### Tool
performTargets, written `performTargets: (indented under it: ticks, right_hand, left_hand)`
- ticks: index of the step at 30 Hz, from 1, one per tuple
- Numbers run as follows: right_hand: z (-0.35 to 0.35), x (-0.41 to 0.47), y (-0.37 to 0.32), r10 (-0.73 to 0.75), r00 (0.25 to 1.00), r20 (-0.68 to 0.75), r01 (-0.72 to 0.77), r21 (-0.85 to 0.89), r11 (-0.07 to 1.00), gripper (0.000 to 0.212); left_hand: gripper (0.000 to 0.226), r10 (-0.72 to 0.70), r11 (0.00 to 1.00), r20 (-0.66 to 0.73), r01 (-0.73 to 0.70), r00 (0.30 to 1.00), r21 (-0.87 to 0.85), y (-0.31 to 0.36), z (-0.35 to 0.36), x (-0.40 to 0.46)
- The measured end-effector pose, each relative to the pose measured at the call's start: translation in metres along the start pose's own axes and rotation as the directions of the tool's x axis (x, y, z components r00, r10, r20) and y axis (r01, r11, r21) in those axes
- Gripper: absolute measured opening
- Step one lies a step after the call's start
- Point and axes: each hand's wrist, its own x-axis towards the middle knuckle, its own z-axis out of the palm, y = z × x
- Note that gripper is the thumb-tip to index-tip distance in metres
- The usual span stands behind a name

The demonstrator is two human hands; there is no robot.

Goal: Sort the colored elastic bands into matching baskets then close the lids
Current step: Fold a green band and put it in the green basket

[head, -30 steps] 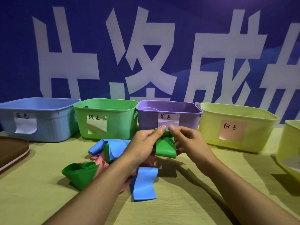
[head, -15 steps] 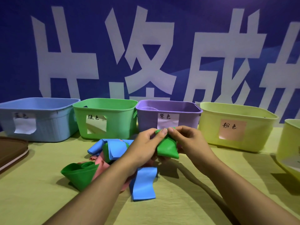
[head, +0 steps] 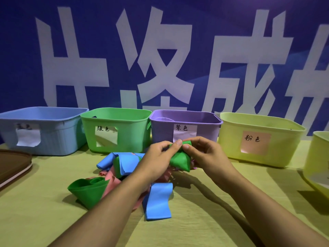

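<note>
Head camera showed four open baskets in a row, the green basket (head: 115, 130) left of the hands. Over the loose pile of bands (head: 124, 168), left hand (head: 157, 158) and right hand (head: 204, 155) were pinched on one green band (head: 179, 160). Within the last second it had been gathered from a spread strip into a tighter wad, probably ready for dropping in.

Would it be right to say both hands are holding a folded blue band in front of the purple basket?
Not quite: the head view shows the band pinched between the left hand and right hand is green, not blue. It is indeed held in front of the purple basket.
</note>
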Motion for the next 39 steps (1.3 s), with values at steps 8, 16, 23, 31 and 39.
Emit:
performTargets:
  ticks: [8,16,23,31,39]
  right_hand:
    - [0.002,-0.001,-0.001,0.06,0.998,0.013,-0.06,0.061,0.996,0.018]
    - [0.001,-0.001,-0.002,0.091,0.996,0.017,-0.092,0.069,0.993,0.02]
    - [0.0,-0.001,-0.003,0.112,0.993,0.037,-0.113,0.053,0.992,0.017]
    - [0.0,-0.003,-0.007,0.165,0.986,-0.007,-0.166,-0.018,0.986,0.04]
    - [-0.004,0.0,-0.002,0.118,0.993,-0.03,-0.12,-0.085,0.989,0.037]
  left_hand:
    - [0.052,0.023,0.999,-0.027,-0.022,0.999,0.044,-0.003,-0.001,0.002]
    - [0.038,0.034,0.999,-0.064,-0.033,0.997,0.007,-0.008,-0.002,0.008]
    - [0.017,0.026,0.996,-0.118,-0.036,0.993,-0.078,-0.011,-0.005,0.01]
    - [0.027,0.003,0.991,-0.082,-0.014,0.997,-0.133,-0.007,-0.003,0.006]
    - [0.034,-0.009,0.978,-0.059,-0.004,0.998,-0.209,-0.001,0.0,0.002]
